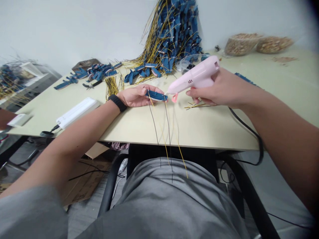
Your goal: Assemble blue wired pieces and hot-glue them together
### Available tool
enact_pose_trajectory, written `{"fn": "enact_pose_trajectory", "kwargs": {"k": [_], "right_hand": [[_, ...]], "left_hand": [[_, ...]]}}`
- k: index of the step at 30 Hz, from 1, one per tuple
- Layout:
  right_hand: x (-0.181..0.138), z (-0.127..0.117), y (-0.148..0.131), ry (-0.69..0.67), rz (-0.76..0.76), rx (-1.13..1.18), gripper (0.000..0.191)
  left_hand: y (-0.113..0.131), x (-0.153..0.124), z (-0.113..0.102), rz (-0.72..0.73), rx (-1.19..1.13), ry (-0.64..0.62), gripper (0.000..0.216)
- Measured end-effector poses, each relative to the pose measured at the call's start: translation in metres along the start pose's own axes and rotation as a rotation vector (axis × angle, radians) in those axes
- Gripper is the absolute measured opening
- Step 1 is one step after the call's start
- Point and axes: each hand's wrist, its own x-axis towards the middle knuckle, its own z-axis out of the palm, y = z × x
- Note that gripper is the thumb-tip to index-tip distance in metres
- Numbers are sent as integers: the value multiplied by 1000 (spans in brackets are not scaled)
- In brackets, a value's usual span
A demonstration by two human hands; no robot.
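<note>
My left hand point(136, 96) rests on the table and pinches a small blue leaf-shaped piece point(157, 96). Thin black and yellow wires point(167, 132) trail from that piece down over the table edge to my lap. My right hand point(219, 89) grips a pink glue gun point(195, 76), its nozzle touching the right end of the blue piece. The gun's black cord point(251, 132) runs off the table on the right. A black band sits on my left wrist.
A tall heap of blue pieces with yellow wires point(171, 36) stands at the back centre. More blue pieces point(97, 71) lie back left. A white power strip point(76, 113) lies left. Two bags of brown bits point(256, 43) sit back right. A few loose wire bits point(196, 106) lie under my right hand.
</note>
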Motion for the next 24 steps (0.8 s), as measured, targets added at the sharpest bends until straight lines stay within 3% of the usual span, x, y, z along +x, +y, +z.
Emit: {"fn": "enact_pose_trajectory", "kwargs": {"k": [10, 24], "right_hand": [[0, 1, 3, -14, -41, 2, 34], [-2, 3, -4, -18, -23, 40, 31]], "left_hand": [[0, 0, -8, -44, 43, 33, 97], [3, -1, -3, -54, 5, 12, 102]]}}
